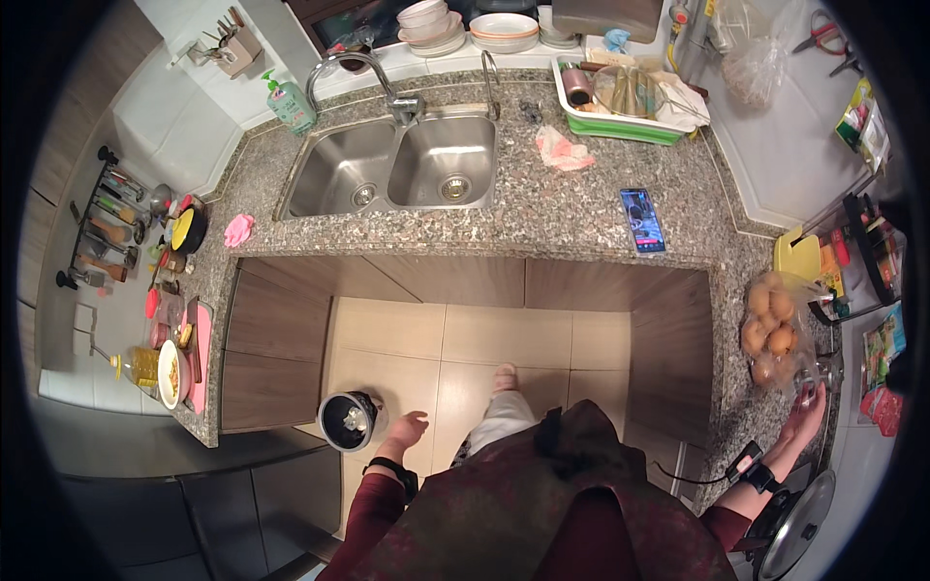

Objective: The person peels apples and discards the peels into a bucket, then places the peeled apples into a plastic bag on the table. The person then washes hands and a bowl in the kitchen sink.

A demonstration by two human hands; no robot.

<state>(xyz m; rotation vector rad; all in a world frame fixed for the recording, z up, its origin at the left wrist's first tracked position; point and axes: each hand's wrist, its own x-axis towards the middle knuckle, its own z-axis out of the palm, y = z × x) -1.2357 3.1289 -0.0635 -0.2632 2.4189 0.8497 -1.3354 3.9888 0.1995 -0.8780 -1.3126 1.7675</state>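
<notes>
My right hand (801, 424) reaches along the right-hand counter. Its fingertips are at a small clear, shiny thing (808, 379) beside a see-through plastic bag (783, 294). Whether they grip it is hard to make out. Several round brown foods, perhaps eggs, fill the bag (782, 339). Away from the counters, my left hand (410, 429) hangs over the tiled floor with nothing in it, fingers slightly apart. Nearest to it is a small waste bin (346, 421) with a dark liner and some pale litter inside.
A double steel sink (443, 163) is set in the granite counter (559, 218), where a lit phone (643, 221) lies. A lidded pan (795, 526) stands beside my right forearm. On the left counter are a white bowl (166, 374) and a pink cutting board (202, 356).
</notes>
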